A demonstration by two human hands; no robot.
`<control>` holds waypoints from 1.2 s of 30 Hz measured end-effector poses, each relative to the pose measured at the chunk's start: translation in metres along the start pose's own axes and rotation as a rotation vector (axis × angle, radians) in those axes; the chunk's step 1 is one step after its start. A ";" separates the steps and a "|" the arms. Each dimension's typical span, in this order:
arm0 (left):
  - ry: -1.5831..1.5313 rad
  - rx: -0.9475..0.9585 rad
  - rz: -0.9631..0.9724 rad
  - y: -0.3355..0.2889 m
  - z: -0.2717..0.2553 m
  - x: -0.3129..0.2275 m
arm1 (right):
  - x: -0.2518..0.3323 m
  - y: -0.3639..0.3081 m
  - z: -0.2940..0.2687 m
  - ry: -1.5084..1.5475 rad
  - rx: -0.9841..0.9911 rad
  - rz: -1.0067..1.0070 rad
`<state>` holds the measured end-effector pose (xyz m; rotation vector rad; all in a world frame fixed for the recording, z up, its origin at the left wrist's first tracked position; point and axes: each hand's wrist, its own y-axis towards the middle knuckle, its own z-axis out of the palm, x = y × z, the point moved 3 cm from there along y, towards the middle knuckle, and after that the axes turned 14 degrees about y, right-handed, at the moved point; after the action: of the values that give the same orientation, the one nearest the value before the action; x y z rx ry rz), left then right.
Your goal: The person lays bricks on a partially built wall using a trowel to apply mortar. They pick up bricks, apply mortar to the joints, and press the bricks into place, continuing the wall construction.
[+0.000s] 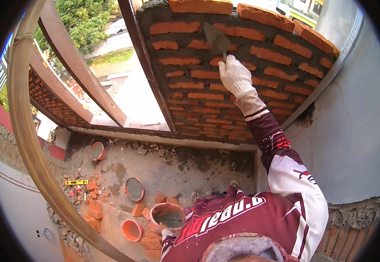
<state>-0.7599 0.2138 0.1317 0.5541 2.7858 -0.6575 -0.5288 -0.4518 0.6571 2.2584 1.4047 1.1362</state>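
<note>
My right hand [235,75], in a white knitted glove, is closed round the handle of a pointed trowel [217,40]. The trowel's grey blade lies over the upper courses of a brick wall [207,96] with wet-looking grey mortar joints. Low on the left, the fingers of my left hand [158,228] grip the side of a bucket [153,213] of grey mortar. This bucket looks larger than the others, and my body hides part of it. A row of bricks [266,17] tops the wall.
A mortar bucket [142,192], an orange bucket [131,230] and another bucket [103,153] stand on the floor. Loose bricks [94,209] and a yellow spirit level [76,182] lie left. A curved bamboo pole [24,109] crosses the left side. Beside the wall is a frame opening [144,74].
</note>
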 end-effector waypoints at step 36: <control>-0.141 -0.433 0.757 -0.176 -0.040 -0.174 | -0.079 -0.161 -0.015 0.170 0.739 -0.146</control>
<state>-0.6802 0.0335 0.2864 1.2806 2.2119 0.0657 -0.6624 -0.4401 0.5368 2.4713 2.3165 0.8624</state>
